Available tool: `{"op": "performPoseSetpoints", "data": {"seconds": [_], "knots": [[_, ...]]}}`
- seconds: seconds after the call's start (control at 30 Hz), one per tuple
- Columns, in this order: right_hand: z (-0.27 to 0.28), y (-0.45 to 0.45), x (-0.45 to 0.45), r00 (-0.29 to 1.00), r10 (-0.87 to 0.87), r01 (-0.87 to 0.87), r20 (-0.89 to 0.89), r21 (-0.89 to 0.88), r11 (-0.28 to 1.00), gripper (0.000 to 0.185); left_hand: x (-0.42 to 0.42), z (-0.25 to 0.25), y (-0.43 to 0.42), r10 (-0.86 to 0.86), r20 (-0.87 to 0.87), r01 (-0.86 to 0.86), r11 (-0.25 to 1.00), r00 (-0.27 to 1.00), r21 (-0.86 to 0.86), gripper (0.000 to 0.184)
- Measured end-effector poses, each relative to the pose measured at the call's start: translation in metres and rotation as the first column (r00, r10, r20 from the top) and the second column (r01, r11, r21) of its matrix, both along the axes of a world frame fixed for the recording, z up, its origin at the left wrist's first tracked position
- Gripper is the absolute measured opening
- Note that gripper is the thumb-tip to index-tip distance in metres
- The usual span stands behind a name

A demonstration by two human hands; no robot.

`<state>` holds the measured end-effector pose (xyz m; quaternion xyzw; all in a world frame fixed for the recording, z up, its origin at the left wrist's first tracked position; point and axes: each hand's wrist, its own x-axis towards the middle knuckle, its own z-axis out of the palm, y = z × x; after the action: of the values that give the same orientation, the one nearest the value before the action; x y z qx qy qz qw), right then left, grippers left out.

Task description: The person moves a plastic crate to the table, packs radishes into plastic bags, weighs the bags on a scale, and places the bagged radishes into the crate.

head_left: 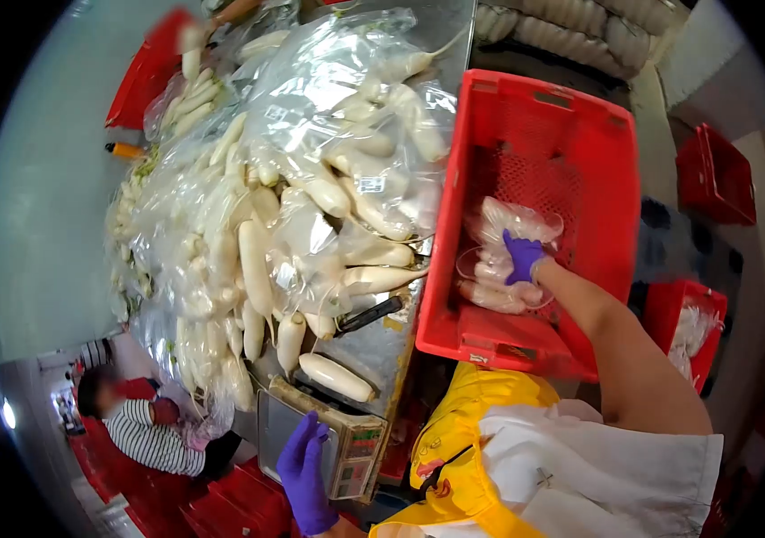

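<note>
My right hand [523, 258], in a purple glove, reaches into a red plastic crate [611, 179]. Its fingers curl over a clear bag of white radishes [497, 235] on the crate floor, and the glove hides part of the bag. My left hand [306, 475], also gloved in purple, hovers at the edge of a weighing scale [279, 430]. Its fingers are stretched out and hold nothing. One loose white radish [337, 377] lies beside the scale. Nearby on the table rests a black-handled tool [369, 316], its kind unclear.
A big heap of white radishes and clear plastic bags [221, 224] covers much of the table. More red crates [716, 175] stand at the right. At lower left a person in a striped top [154, 435] sits near red crates. An orange-handled object [124, 151] lies beyond the heap.
</note>
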<state>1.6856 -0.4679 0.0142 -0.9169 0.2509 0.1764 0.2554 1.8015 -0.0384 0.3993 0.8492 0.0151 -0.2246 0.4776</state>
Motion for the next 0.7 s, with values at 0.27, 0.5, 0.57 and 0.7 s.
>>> {"op": "performPoseSetpoints", "data": {"seconds": [0.27,0.5,0.57,0.7], "knots": [[-0.073,-0.033,0.042,0.731,-0.667,0.503,0.145,0.546,0.670,0.030,-0.002,0.003,-0.005,0.067,-0.094,-0.076,0.993,0.993,-0.090,0.036],[-0.010,-0.070,0.050,0.989,0.098,-0.097,-0.113,0.018,0.995,0.045,0.001,-0.010,0.021,0.034,-0.095,-0.041,0.996,0.995,-0.074,0.033],[-0.008,-0.073,0.058,0.961,0.204,-0.224,-0.189,-0.091,0.970,0.035,0.001,-0.012,0.029,0.053,-0.099,-0.065,0.991,0.994,-0.120,0.032],[0.063,-0.040,0.128,0.830,-0.002,0.096,0.558,-0.140,0.985,0.028,0.004,-0.015,0.058,0.063,-0.092,-0.076,0.988,0.994,-0.137,0.033]]}}
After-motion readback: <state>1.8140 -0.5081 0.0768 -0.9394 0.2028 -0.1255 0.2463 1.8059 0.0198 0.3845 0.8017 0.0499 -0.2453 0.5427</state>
